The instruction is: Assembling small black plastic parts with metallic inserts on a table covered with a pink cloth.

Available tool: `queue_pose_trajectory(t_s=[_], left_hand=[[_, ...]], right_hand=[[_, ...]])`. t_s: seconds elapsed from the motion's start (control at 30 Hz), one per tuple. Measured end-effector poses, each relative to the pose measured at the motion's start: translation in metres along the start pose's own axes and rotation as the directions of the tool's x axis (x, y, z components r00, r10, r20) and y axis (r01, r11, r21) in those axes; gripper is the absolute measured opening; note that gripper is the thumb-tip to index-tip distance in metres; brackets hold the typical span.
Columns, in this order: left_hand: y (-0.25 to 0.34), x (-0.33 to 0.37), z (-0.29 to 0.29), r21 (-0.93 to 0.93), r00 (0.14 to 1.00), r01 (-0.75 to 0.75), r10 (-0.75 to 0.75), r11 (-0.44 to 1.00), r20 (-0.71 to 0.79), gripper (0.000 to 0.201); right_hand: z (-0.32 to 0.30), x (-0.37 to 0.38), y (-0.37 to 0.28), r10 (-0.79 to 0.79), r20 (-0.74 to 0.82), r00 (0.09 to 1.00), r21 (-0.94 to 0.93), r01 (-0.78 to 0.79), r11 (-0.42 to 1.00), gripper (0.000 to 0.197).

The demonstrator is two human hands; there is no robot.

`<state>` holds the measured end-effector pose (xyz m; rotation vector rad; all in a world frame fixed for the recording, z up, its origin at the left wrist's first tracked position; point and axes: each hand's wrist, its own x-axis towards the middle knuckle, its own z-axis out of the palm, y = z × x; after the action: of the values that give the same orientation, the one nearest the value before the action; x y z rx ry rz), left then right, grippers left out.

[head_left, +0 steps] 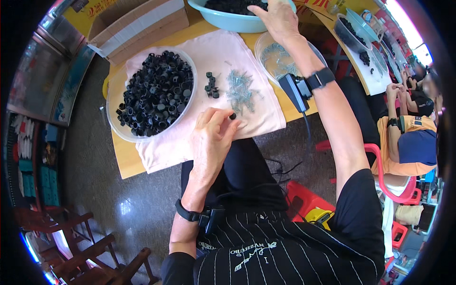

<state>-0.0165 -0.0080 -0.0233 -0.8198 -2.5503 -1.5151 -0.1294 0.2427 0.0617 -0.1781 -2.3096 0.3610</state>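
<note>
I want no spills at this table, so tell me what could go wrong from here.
The left hand pinches a small black part near the front edge of the pink cloth; if it slips, it could drop. A loose pile of silvery fasteners lies on that cloth, so a tug might scatter them. The cabled device on the right arm appears close to the clear tub and could knock it.

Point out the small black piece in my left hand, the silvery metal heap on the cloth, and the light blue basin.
Small black piece [232, 116]: head view, its exposed end.
Silvery metal heap [241, 89]: head view, its middle.
Light blue basin [232, 24]: head view, near outer wall.
</note>
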Motion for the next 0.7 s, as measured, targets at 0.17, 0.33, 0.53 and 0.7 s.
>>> queue_pose_trajectory(t_s=[0.17,0.33,0.53,0.7], left_hand=[[-0.003,-0.002,-0.005,-0.020,0.998,0.046,-0.046,0.999,-0.034,0.018],[-0.003,-0.002,-0.011,-0.059,0.993,0.117,-0.117,0.991,-0.004,0.028],[0.000,0.004,-0.021,-0.146,0.991,0.134,-0.136,0.980,-0.002,0.022],[-0.009,0.029,-0.018,0.105,0.995,-0.098,0.099,0.990,-0.011,0.013]], right_hand=[[-0.032,-0.069,-0.047,-0.138,0.139,0.981,0.339,0.083,0.937,0.017],[-0.055,-0.154,-0.070,-0.039,0.534,0.845,0.494,-0.275,0.825,0.012],[-0.040,-0.173,-0.075,-0.141,0.429,0.892,0.452,-0.076,0.889,0.015],[-0.054,-0.176,-0.075,-0.119,0.487,0.865,0.487,-0.156,0.859,0.015]])
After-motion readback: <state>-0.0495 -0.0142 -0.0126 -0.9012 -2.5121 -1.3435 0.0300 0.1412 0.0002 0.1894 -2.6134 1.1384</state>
